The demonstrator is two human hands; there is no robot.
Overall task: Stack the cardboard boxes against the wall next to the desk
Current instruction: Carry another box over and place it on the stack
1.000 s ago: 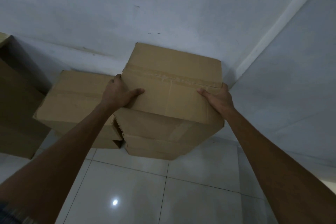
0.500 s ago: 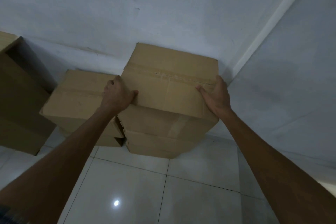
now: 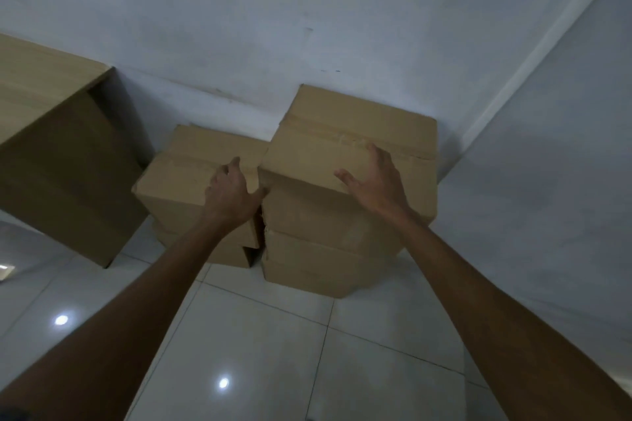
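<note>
1. My right hand (image 3: 376, 181) lies flat and open on the top box (image 3: 345, 150), grip released.
2. My left hand (image 3: 232, 191) presses its left corner, gripping nothing.
3. The stack stands on the floor (image 3: 273, 335) against the wall (image 3: 307, 27); a lower stack (image 3: 191, 174) and the counter (image 3: 51, 133) crowd its left.

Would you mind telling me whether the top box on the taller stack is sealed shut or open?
Shut. The top box has its flaps lying flat, with a strip of tape running across the top; the right hand rests on it.

Dim, bluish cast. Two ceiling-light glints on glossy floor tiles (image 3: 239, 335). Soft overall; wide-angle bend at edges.
</note>
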